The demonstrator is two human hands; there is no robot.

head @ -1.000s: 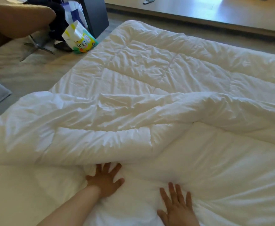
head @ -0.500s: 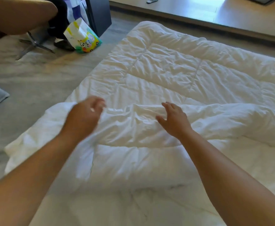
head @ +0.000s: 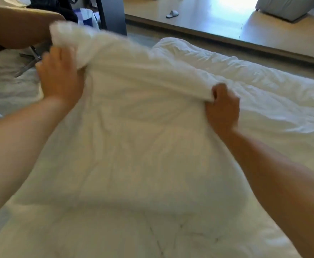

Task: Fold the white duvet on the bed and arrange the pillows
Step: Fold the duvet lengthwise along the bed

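Observation:
The white duvet point(head: 143, 138) covers nearly the whole view, spread over the bed. Its folded edge is lifted off the bed and held up in front of me. My left hand point(head: 59, 79) grips that raised edge at its left end, where the fabric bunches above the fingers. My right hand point(head: 222, 108) is closed on the same edge further right. The rest of the duvet lies rumpled beyond the lifted part, toward the far right. No pillow is visible.
A bare marbled floor lies left of the bed, with a chair base point(head: 29, 60) and a brown chair seat point(head: 16, 25) at the far left. A dark cabinet point(head: 113, 13) stands behind. A raised wooden floor with a white slipper point(head: 172, 14) runs along the back.
Both hands went from pressing the bed near me to reaching out, then closed on the duvet's folded edge and lifted it. The view has tilted upward.

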